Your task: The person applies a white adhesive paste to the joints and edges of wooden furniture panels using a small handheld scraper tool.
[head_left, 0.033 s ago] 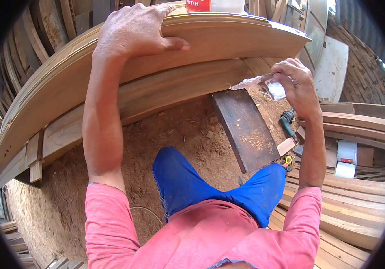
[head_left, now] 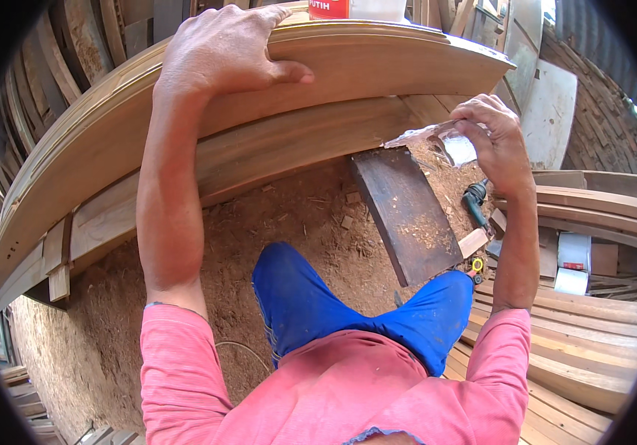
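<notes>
My left hand (head_left: pixel 218 55) grips the top edge of a long curved wooden panel (head_left: pixel 377 63), with the thumb along its near face and the fingers over the top. To the right, my right hand (head_left: pixel 492 141) pinches a thin, shiny, white-smeared sheet (head_left: pixel 458 148) between thumb and fingers. The sheet looks crumpled, and I cannot make out its exact kind. Its left end reaches the far end of a dark wooden plank (head_left: pixel 407 211) scattered with shavings. On top of the panel stands a red and white tub (head_left: pixel 355 9), partly cut off by the frame.
A green and black power tool (head_left: pixel 474 202) lies beyond the plank's right side, near a yellow ring-shaped object (head_left: pixel 477 264). Curved wooden slats (head_left: pixel 592 326) are stacked at right. Wood chips litter the dirt floor (head_left: pixel 207 363). Boards (head_left: pixel 85 44) lean at the back left.
</notes>
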A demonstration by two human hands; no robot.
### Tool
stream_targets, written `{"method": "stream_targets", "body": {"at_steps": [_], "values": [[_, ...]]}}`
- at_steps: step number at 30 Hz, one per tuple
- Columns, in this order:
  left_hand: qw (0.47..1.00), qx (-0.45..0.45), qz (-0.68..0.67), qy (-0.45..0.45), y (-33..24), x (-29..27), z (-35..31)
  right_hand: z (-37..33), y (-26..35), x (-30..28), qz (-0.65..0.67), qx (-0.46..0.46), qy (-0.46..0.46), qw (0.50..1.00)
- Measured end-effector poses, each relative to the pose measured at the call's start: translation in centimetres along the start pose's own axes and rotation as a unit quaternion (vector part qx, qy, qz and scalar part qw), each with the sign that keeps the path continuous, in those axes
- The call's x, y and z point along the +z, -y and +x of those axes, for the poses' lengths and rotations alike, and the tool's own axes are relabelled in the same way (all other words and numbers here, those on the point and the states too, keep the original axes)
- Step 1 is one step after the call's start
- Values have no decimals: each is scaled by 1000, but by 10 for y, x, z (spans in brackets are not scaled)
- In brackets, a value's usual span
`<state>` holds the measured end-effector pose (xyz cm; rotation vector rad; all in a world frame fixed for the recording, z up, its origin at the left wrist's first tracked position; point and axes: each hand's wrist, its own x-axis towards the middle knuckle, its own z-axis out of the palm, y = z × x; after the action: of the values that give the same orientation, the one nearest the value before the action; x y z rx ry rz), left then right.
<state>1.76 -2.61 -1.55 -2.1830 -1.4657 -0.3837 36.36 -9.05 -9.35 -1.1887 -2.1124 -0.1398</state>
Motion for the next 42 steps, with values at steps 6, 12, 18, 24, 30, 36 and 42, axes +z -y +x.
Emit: {"method": "stream_targets", "body": {"at_steps": [6,12,18,24,30,36,42], "values": [[1000,4,-5,-14,-1,1,0,-16,8,-25,116,87,-58,988],[998,-7,6,68,1,-21,-1,-18,28,-43,128,212,20,968],[998,6,-19,65,0,-24,-3,-19,34,-28,135,62,39,988],[996,-2,-11,84,-1,-26,-2,-14,34,-2,157,47,-19,986],[997,4,-22,73,-1,-29,-3,-6,29,10,150,14,19,988],[996,3,-9,88,0,-28,-2,0,31,31,133,-9,34,990],[996,3,-23,81,-2,-28,-2,1,18,41,169,30,-26,985]]}}
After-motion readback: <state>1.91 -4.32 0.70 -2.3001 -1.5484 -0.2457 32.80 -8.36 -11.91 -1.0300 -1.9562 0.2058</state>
